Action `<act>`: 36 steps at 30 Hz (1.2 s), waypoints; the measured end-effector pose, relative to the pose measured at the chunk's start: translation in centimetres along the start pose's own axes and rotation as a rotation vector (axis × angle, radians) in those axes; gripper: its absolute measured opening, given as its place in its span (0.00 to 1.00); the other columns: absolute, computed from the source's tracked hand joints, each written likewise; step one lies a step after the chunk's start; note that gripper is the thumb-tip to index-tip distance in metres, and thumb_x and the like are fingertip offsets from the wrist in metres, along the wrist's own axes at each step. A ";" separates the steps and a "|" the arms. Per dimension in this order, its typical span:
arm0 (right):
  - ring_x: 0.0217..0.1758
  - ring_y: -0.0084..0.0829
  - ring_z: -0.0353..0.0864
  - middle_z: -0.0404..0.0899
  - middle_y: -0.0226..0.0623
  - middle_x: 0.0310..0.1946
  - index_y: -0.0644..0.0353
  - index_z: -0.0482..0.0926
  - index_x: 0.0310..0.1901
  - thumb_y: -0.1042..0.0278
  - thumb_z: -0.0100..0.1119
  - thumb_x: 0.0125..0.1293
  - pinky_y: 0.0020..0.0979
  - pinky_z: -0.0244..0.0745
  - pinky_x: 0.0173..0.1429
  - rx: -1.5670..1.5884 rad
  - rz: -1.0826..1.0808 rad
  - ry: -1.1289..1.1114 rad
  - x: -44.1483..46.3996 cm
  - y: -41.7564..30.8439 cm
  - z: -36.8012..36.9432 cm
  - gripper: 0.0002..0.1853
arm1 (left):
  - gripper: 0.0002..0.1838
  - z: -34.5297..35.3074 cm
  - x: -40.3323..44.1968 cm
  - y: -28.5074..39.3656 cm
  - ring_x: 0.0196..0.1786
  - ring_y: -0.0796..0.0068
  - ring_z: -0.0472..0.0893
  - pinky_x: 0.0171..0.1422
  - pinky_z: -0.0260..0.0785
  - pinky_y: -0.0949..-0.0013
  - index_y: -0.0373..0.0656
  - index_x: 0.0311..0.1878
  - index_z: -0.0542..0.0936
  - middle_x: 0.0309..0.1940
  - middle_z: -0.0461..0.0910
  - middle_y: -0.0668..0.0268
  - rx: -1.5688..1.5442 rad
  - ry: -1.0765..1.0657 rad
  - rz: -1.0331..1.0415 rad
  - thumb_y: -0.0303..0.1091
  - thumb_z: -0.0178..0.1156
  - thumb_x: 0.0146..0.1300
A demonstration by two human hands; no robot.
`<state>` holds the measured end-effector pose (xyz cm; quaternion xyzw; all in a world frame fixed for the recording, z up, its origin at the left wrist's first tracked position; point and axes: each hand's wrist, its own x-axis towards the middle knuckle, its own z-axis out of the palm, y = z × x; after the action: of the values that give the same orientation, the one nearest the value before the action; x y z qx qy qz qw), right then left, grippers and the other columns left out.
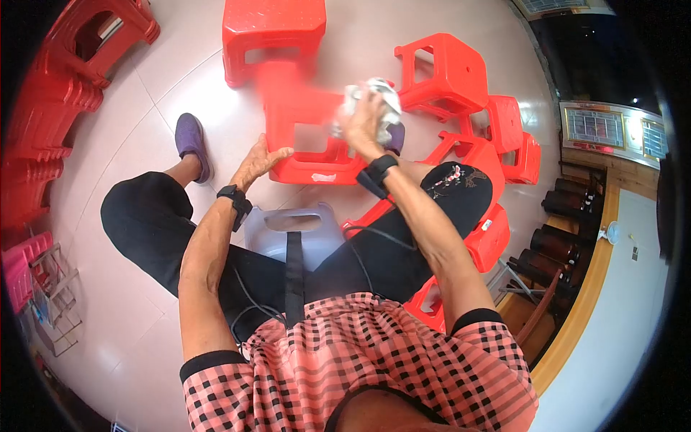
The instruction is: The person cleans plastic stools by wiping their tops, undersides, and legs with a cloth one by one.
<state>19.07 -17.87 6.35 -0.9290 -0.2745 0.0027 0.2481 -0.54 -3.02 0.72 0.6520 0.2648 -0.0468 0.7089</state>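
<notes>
A red plastic stool (288, 172) lies tipped between the person's feet, its upper part smeared by motion. My left hand (259, 163) rests against the stool's left lower edge, thumb spread away from the fingers. At the stool's right side my right hand (365, 119) holds a white cloth (389, 101), which is bunched around the fingers. A pale label shows on the stool's near edge. Beneath the seated person is a grey-blue stool (270, 229).
Another red stool (273, 21) stands just beyond. More red stools (461, 75) are scattered on the right, some lying over. Stacked red stools (54, 108) line the left edge, near a pink stool (27, 266) and a metal rack (56, 302).
</notes>
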 end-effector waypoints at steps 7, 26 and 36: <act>0.54 0.52 0.67 0.71 0.48 0.49 0.58 0.69 0.56 0.82 0.59 0.48 0.48 0.63 0.59 0.313 -0.721 -0.126 1.3 -11.3 4.1 0.30 | 0.41 0.8 1.2 -2.7 0.59 0.63 0.75 0.65 0.67 0.61 0.33 0.64 0.65 0.57 0.75 0.51 0.017 0.034 0.118 0.47 0.72 0.54; 0.45 0.43 0.71 0.73 0.37 0.40 0.56 0.77 0.40 0.77 0.62 0.45 0.43 0.75 0.44 0.198 -0.804 -0.413 -7.4 -6.2 -0.1 0.17 | 0.23 -2.1 1.7 -3.4 0.55 0.59 0.75 0.64 0.65 0.54 0.34 0.61 0.68 0.54 0.76 0.52 -0.692 -0.160 -0.279 0.39 0.47 0.67; 0.60 0.50 0.68 0.67 0.43 0.56 0.53 0.73 0.53 0.70 0.70 0.43 0.47 0.72 0.58 0.292 -0.587 -0.342 -8.1 -5.5 -8.7 0.31 | 0.12 1.3 -0.3 6.4 0.42 0.76 0.73 0.52 0.65 0.69 0.40 0.46 0.74 0.40 0.75 0.69 -0.663 -0.132 -0.149 0.36 0.48 0.64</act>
<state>10.60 -22.07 15.50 -0.7517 -0.5635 0.1260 0.3187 2.27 -3.43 6.60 0.3605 0.2660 -0.0517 0.8925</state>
